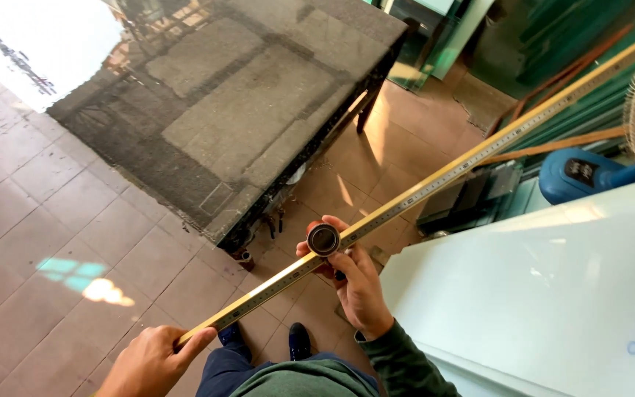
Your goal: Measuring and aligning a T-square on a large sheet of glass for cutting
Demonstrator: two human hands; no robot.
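While both hands' fingers grip it, long yellow ruler (pixel 435 180) slants lower-left to upper-right, left hand (pixel 152 360), right hand (pixel 354 283).

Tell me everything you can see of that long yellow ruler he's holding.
The ruler is a long, thin, straight yellow strip with a fine scale along one edge; it looks like metal or wood. It runs slantwise from lower left to the upper right corner, held in the air. The left hand grips its near end; the right hand holds it midway, along with a small round roll.
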